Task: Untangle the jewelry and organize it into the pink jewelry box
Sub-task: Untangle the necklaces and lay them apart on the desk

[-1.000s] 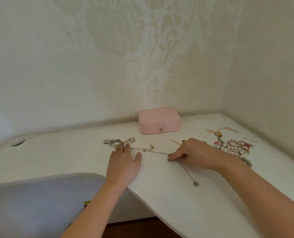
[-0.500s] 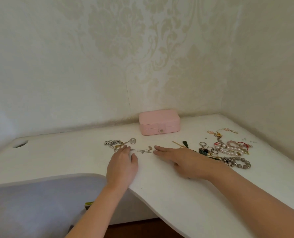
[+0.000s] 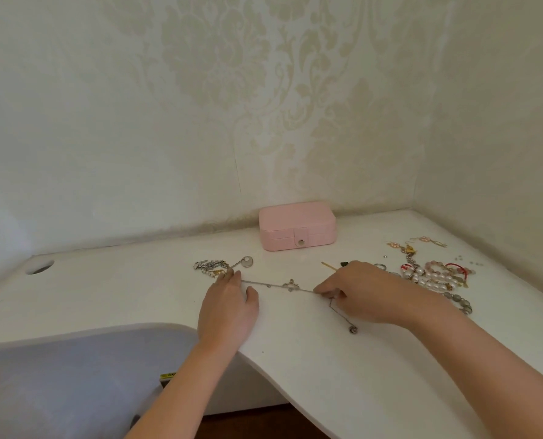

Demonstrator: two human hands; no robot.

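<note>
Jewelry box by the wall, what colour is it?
The jewelry box is pink; head view shows it.

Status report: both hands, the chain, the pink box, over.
Left hand flat, touching tangled silver cluster. Right hand pinches thin silver chain, stretched between hands. Pink rectangular jewelry box closed.

Flat and palm down on the counter (image 3: 295,375) with the left grip (image 3: 229,307), fingers straight and close together, pointing away, thumb spread to the right. Pressing with the fingertips (image 3: 232,276) on one end of a thin chain (image 3: 276,285). Behind it the bare left forearm (image 3: 184,384), slanting up from the bottom edge and crossing the counter's curved front at the wrist. Knuckles up on the right grip (image 3: 363,291), fingers curled under, thumb and forefinger pinching the same chain farther along, well apart from the left. Behind that the bare right forearm (image 3: 485,359), stretched in from the lower right corner, low over the counter, wrist straight.
</note>
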